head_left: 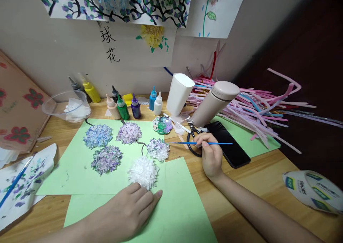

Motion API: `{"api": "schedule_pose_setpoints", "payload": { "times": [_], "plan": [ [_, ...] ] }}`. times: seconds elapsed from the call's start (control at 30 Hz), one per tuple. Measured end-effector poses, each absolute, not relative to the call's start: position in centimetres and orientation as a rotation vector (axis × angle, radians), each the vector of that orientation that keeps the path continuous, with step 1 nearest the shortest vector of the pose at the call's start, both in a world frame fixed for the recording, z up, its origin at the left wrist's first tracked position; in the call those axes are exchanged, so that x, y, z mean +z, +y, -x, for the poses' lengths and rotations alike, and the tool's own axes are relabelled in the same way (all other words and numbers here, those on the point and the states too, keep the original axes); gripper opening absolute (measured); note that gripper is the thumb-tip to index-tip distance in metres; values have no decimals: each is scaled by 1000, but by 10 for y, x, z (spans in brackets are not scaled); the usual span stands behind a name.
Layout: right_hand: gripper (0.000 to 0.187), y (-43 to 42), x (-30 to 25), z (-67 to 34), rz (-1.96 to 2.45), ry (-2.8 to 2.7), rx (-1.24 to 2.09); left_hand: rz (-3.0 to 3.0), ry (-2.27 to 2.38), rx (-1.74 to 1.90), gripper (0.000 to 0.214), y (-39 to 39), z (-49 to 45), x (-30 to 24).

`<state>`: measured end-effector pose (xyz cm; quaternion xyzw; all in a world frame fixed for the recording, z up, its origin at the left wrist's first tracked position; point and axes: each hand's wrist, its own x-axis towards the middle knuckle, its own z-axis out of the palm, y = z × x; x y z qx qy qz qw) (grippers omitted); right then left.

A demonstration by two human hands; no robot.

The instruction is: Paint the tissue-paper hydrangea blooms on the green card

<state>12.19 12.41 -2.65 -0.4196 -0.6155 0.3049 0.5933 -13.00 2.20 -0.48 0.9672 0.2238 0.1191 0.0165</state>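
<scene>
My right hand (211,156) is closed in a pinch on a thin blue paintbrush (199,143), held level with its tip pointing left toward a partly purple tissue flower (158,149). My left hand (125,211) lies flat, fingers stretched out, on a green paper sheet (179,207), its fingertips touching a plain white tissue flower (143,171). Three painted blue and purple tissue flowers (107,159) sit on a second green sheet (72,171) behind. A small flower-shaped paint palette (162,125) lies just beyond the brush tip.
Several paint bottles (123,107) line the wall, beside a clear bowl (65,105). A white cup (180,93), a beige flask (214,102), scissors (193,148), a black phone (227,145) and a pipe-cleaner pile (254,104) lie right. A tape roll (312,191) sits near the right edge.
</scene>
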Motion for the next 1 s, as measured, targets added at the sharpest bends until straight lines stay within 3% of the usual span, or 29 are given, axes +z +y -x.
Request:
{"api": "schedule_pose_setpoints", "payload": {
  "times": [0.4,0.67,1.0],
  "plan": [
    [17,123,-28,-122,1002,-1362,665,-3009,706,355,39,21,130,-6],
    [28,126,-23,-120,1138,-1829,541,-3020,711,396,38,22,129,-5],
    [29,127,-23,-116,1206,-1897,504,-3014,719,403,37,21,129,-5]
  ]
}}
